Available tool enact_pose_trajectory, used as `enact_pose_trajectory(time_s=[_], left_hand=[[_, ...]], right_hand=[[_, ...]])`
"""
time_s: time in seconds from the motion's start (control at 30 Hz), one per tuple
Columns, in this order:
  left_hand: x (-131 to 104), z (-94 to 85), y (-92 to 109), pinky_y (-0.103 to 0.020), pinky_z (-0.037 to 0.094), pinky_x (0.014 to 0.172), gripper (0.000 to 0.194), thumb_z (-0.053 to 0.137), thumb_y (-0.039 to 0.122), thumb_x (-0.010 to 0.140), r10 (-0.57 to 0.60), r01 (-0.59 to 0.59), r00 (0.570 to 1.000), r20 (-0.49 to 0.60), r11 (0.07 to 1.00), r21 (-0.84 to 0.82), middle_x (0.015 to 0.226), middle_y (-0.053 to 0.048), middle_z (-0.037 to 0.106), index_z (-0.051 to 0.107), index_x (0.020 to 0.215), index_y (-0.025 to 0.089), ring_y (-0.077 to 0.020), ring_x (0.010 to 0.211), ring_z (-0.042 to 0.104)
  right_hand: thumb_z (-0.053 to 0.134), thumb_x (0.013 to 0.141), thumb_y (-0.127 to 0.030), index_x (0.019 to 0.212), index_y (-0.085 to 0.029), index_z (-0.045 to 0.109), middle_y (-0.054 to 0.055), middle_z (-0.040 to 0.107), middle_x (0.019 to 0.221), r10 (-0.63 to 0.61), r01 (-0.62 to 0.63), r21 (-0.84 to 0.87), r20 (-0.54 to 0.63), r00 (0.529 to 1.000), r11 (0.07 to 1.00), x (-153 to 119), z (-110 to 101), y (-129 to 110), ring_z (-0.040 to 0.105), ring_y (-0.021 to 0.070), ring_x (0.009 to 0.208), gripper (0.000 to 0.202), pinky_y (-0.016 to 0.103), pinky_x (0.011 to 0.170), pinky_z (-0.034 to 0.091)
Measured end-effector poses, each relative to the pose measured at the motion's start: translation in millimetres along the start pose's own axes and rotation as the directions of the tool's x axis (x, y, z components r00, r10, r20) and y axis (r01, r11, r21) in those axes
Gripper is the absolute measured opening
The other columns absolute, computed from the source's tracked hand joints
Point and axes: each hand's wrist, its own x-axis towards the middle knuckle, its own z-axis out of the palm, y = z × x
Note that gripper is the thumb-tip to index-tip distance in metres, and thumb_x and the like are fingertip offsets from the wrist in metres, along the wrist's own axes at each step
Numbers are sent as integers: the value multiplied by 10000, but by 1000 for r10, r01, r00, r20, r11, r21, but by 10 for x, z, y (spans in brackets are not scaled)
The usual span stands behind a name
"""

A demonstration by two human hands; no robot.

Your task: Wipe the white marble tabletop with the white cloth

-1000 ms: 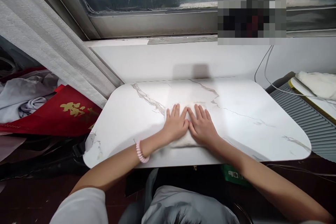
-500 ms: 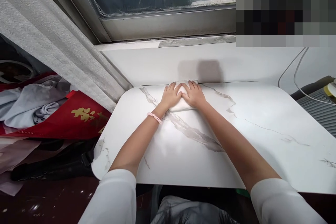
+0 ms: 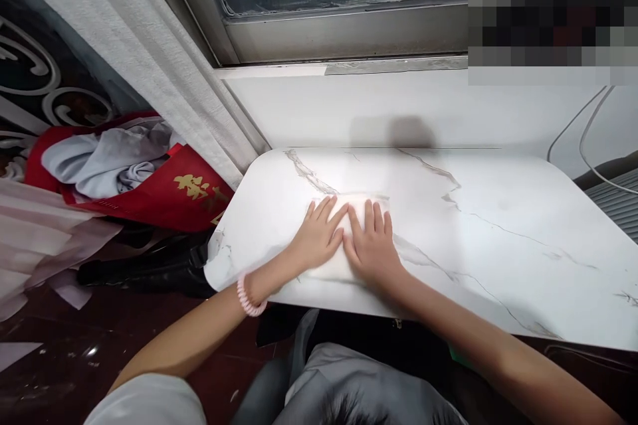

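Flat on the white marble-patterned tabletop (image 3: 428,226) lies a folded white cloth (image 3: 329,271), partly covered by both hands. My left hand (image 3: 319,234) presses on its left half with the fingers stretched out, a pink coil band (image 3: 248,295) round that wrist. On the cloth's right half rests my right hand (image 3: 371,242), palm down, fingers extended and slightly spread. The two thumbs and index fingers nearly meet at the middle of the cloth. Its back edge shows just beyond the fingertips.
Behind the tabletop rise a white wall (image 3: 309,109) and a window frame (image 3: 349,36). A pale curtain (image 3: 164,46) hangs at the left, beside a red bag (image 3: 199,206) holding grey cloth (image 3: 109,159). White cables (image 3: 581,136) run down at the right.
Both hands and the white cloth have moved from the back edge of the tabletop toward me, near its front edge. The view has shifted slightly to the left.
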Motion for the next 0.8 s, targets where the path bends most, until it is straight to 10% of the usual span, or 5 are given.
enact_pose_trajectory(time_s=[0.2,0.33,0.8], left_hand=[[-848,-97,162,-543,208,1175,506,307,261,992,-47,47,999,-25,999,-1,1563,-154,297,340,1486,157,-284,1465,206],[-978,-80,79,-541,231,1164,507,288,244,991,-145,145,989,-27,989,22,1575,-153,267,329,1491,172,-286,1468,192],[667,-235,-1433,-512,220,1152,493,277,271,996,-268,270,963,-26,957,110,1546,-143,330,345,1475,179,-260,1437,270]], right_hand=[[377,949,-315,1518,-60,281,287,210,1556,-197,196,87,-2,980,977,-557,-100,-403,103,443,1446,631,638,1097,221],[414,938,-368,1526,-86,273,257,232,1562,-197,194,108,20,980,975,-489,-59,-570,113,432,1449,667,629,1108,207],[324,981,-373,1500,-144,352,184,302,1560,-110,100,137,72,991,986,1756,495,-406,231,321,1445,568,500,1151,166]])
